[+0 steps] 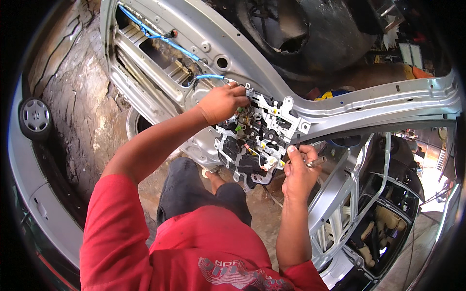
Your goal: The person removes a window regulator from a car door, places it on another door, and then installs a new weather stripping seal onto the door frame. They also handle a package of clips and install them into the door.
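Person in red shirt (194,252) stood over a bare silver car door (340,109), both hands at the lock mechanism (255,140) mounted near the door's rear edge, approx. mid-frame.

L hand (221,103): fingers curled, closed on upper-left part of the mechanism, fingertips hidden among the levers. Ring on one finger.

R hand (298,169): closed round a thin metal tool (316,161), tip poking out to the right; thumb up, pressed against lower-right corner of the mechanism. Which kind of tool, couldn't tell.

Hands apart, one on each side of the mechanism; mechanism between them, touching both.

Mechanism: black & silver plates, small green and yellow clips, a pink rod across the middle.

Door: inner panel stripped, blue cable (160,36) running along the upper-left opening toward the L hand. Window frame (349,194) bent down to lower right.

Around: rough brown ground (82,97) left of door; wheel w/ silver hubcap (35,116) at far left; dark trousers (187,191) below the mechanism.
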Demonstrator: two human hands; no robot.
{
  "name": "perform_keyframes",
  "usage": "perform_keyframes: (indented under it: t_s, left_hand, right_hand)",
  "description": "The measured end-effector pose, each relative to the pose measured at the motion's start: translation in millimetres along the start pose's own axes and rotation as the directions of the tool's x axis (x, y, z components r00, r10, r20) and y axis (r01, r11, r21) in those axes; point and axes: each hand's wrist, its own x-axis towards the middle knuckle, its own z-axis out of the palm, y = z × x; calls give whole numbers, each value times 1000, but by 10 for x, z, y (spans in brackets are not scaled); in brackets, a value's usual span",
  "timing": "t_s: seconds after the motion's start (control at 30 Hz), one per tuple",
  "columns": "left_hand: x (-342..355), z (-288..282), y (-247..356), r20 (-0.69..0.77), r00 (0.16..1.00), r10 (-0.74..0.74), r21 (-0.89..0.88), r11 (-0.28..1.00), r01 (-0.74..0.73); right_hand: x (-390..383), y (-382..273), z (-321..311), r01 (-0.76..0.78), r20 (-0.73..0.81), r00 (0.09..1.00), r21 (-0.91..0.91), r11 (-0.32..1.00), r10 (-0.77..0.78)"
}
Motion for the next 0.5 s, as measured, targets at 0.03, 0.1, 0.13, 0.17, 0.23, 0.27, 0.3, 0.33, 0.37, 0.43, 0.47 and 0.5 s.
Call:
perform_keyframes:
  t_s: [0.03,0.1,0.13,0.17,0.23,0.27,0.3,0.33,0.37,0.43,0.47,0.5]
  left_hand:
    - [5,-13,14,-14,997,-74,-46,996,73]
    - [85,-122,61,15,985,-173,-127,977,173]
    - [115,-135,71,28,983,-180,-130,975,182]
    - [132,-165,69,38,981,-191,-126,973,194]
    - [135,-156,24,76,986,-151,-73,985,156]
    - [135,-150,24,93,986,-142,-51,988,147]
    - [135,-149,16,109,985,-135,-28,990,138]
    - [124,-149,13,145,977,-156,-50,985,164]
    - [142,-184,23,164,975,-149,-65,985,161]
    - [187,-257,33,201,970,-137,-96,983,159]
    - [199,-293,-3,207,972,-115,-135,980,145]
    - [207,-311,-14,230,967,-112,-105,985,140]
  right_hand:
    - [-7,1,-10,-1,-5,1000,13,1000,1]
    - [-9,-6,-16,-2,-10,1000,40,999,3]
    - [-22,-5,-24,10,-11,1000,23,1000,-10]
    - [-44,-5,-22,24,-5,1000,8,1000,-24]
    - [-87,-4,-20,47,15,999,-35,998,-47]
    - [-110,8,-16,55,28,998,-64,996,-54]
    - [-126,13,-16,64,41,997,-92,994,-60]
    - [-136,1,-14,70,60,996,-87,994,-65]
    - [-141,6,-13,73,56,996,-86,994,-69]
    - [-149,20,-15,80,50,996,-84,993,-76]
    - [-147,35,-20,85,60,995,-98,992,-79]
    - [-144,60,-57,90,70,994,-112,990,-83]
